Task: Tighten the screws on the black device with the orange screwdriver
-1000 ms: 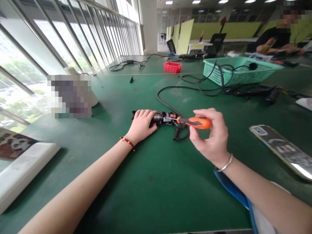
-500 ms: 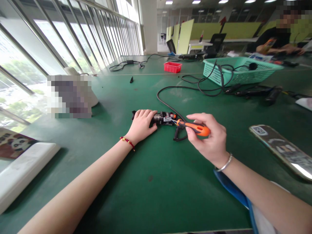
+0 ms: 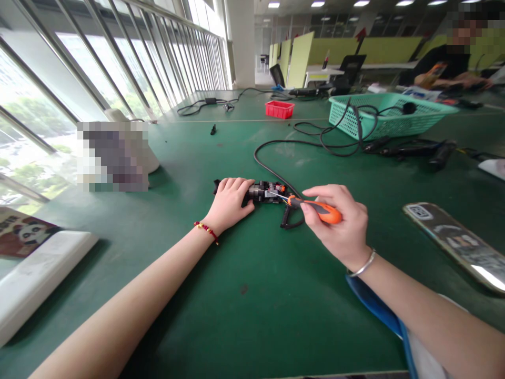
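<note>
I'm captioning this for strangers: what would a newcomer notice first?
Probably the orange-and-grey screwdriver in the right hand, aimed at the black cylindrical device under the left hand. Beyond, at upper right, the mint-green perforated plastic basket stands out, with a small red plastic box to its left.

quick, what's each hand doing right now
Left hand: closed over the black device, holding it on the green table.
Right hand: closed on the orange and black screwdriver, gripping its handle.

Tabletop (image 3: pixel 260 321) between the forearms (image 3: pixel 161 284) is open; behind the device (image 3: pixel 258 191), a cable (image 3: pixel 284 140) obstructs.
</note>
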Tool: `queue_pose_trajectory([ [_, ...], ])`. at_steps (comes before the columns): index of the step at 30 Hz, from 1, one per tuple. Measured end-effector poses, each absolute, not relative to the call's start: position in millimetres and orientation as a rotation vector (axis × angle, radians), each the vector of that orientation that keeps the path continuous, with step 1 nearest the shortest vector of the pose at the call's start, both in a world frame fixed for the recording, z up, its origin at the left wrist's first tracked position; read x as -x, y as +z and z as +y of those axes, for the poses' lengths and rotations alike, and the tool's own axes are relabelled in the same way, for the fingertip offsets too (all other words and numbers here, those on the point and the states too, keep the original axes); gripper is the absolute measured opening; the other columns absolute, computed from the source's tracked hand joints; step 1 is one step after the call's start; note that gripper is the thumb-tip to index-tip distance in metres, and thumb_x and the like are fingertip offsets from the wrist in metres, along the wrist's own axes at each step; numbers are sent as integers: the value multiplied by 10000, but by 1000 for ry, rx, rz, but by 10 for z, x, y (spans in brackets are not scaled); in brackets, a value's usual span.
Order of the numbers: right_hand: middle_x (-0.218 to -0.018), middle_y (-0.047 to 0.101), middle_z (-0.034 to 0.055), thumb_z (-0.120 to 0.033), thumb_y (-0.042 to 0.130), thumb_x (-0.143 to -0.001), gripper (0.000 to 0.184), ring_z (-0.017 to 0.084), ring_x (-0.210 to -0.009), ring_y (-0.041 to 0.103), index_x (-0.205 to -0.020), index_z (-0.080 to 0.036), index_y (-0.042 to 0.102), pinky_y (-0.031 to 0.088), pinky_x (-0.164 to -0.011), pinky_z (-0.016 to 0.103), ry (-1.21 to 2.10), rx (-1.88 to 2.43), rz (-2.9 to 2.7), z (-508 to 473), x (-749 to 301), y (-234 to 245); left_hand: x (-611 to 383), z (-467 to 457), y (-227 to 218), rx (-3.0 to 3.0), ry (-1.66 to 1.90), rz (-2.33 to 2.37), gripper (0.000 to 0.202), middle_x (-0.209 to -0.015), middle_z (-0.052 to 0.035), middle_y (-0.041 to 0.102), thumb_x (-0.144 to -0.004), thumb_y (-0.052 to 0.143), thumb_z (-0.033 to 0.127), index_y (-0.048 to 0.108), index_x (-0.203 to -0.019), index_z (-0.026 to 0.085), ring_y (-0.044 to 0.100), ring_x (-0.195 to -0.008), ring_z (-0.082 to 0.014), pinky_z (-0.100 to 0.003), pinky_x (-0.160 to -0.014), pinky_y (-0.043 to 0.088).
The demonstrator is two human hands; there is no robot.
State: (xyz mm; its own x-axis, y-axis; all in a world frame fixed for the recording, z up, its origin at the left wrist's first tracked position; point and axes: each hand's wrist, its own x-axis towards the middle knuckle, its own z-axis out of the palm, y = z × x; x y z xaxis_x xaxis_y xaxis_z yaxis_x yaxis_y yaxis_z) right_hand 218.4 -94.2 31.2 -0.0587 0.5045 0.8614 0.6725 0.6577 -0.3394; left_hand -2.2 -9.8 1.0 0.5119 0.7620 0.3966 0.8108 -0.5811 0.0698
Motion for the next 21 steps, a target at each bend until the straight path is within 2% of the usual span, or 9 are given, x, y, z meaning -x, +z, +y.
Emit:
queue_pose_trajectory([
  [2,-735,635,-10,-239,655,-773,168,158,-645,601,-932,-249,602,524,-671,325,-172,998,-1677,-940,-2191,297,22,-98,10,2619,-592,-1372,446,-1208,-92,580,-816,477,283,501,-1249,178,497,-1132,-262,-421,-1056,319],
  [5,-914,635,41,-204,664,-744,375,189,-784,618,-1102,-235,559,532,-727,356,-170,942,-1636,-921,-2205,263,20,-100,12,2614,-589,-1370,454,-1204,-94,583,-814,477,278,501,-1253,167,498,-1132,-262,-419,-1061,315],
  [7,-1004,618,64,-183,660,-731,437,203,-857,615,-1147,-232,536,530,-770,375,-180,875,-1645,-913,-2209,255,17,-103,13,2615,-587,-1369,456,-1204,-95,585,-814,477,275,500,-1255,162,497,-1132,-263,-421,-1061,316],
  [13,-685,608,-14,-267,660,-761,231,163,-657,590,-980,-235,595,524,-661,319,-102,1023,-1684,-943,-2201,275,15,-101,11,2611,-580,-1381,451,-1212,-88,579,-811,480,280,500,-1252,186,497,-1137,-263,-421,-1054,323],
  [15,-714,606,-9,-263,661,-756,271,161,-657,590,-1015,-231,586,530,-665,324,-103,1019,-1662,-941,-2203,266,17,-101,11,2614,-589,-1380,450,-1212,-87,578,-811,480,281,498,-1252,193,497,-1138,-264,-426,-1054,323],
  [19,-982,618,65,-211,652,-738,450,193,-814,613,-1170,-224,525,547,-741,372,-151,903,-1648,-923,-2208,251,16,-105,14,2615,-589,-1382,453,-1209,-92,581,-810,476,275,500,-1252,180,502,-1131,-264,-423,-1052,326],
  [21,-904,625,49,-213,654,-742,420,195,-794,608,-1147,-225,542,544,-736,373,-153,921,-1669,-926,-2206,260,14,-106,15,2610,-578,-1380,454,-1207,-95,584,-813,474,276,503,-1254,169,503,-1130,-264,-419,-1052,327],
])
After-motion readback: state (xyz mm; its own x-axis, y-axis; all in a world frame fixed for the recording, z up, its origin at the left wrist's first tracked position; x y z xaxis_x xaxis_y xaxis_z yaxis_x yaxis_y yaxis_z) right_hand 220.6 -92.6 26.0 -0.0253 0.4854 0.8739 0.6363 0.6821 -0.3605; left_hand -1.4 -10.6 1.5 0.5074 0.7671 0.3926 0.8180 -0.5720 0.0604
